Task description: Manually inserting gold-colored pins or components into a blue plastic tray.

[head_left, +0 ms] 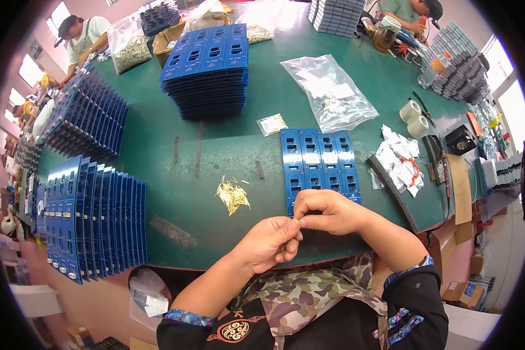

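My left hand (pixel 272 242) is closed, its fingers curled palm up, with a glint of small brass-coloured pins between them. Against its thumb and fingertip, my right hand (pixel 328 213) makes a pinch; whatever lies in that pinch is too small to tell. Just beyond the hands, a blue circuit board panel (pixel 303 169) with rows of dark rectangular parts lies flat, its near edge partly covered by my right hand. To the left, a loose pile of brass pins (pixel 233 197) rests on the green tabletop (pixel 186 181).
Stacked blue panels (pixel 207 70) stand at the back, with more upright panels (pixel 96 219) on the left. A clear plastic bag (pixel 331 93) and small bag (pixel 272 124) lie beyond the panel. Tape rolls (pixel 414 119), white scraps (pixel 399 160) and a dark strip (pixel 392 192) are right. Two people work across the table.
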{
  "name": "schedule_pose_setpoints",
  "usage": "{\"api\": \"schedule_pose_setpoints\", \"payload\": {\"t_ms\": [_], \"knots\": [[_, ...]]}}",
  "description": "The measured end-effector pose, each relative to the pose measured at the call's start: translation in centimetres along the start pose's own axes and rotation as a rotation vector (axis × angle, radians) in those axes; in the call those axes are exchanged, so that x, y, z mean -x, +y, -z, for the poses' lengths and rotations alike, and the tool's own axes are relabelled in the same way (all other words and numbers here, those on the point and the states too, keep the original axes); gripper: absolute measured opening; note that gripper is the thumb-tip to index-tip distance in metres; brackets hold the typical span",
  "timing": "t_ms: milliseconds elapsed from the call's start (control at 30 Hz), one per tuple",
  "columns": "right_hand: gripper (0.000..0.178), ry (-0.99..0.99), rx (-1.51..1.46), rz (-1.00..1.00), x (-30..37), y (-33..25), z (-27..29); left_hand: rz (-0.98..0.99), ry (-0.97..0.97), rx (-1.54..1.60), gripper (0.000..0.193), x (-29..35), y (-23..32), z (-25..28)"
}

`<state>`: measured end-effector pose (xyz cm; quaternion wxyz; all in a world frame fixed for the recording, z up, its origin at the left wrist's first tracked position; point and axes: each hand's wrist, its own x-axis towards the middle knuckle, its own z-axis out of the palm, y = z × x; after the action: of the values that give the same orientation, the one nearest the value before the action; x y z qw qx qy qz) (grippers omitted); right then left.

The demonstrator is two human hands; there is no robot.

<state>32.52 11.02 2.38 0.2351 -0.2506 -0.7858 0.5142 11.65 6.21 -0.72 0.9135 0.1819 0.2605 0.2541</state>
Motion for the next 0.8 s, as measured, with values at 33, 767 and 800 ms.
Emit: {"api": "schedule_pose_setpoints", "payload": {"t_ms": [33, 767, 800], "knots": [[0.009, 0.081, -0.026, -0.075, 0.2, 0.1, 0.0, 0.001, -0.004, 0.000, 0.029, 0.0, 0.1, -0.1], [0.012, 0.215, 0.648, -0.238, -0.7, 1.2, 1.4, -0.242, 0.299, 0.060, 0.023, 0.6, 1.3, 0.7], [0.015, 0.197, 0.658, -0.270, -0.7, 1.1, 1.3, -0.242, 0.299, 0.060, 0.023, 0.6, 1.3, 0.6]]}}
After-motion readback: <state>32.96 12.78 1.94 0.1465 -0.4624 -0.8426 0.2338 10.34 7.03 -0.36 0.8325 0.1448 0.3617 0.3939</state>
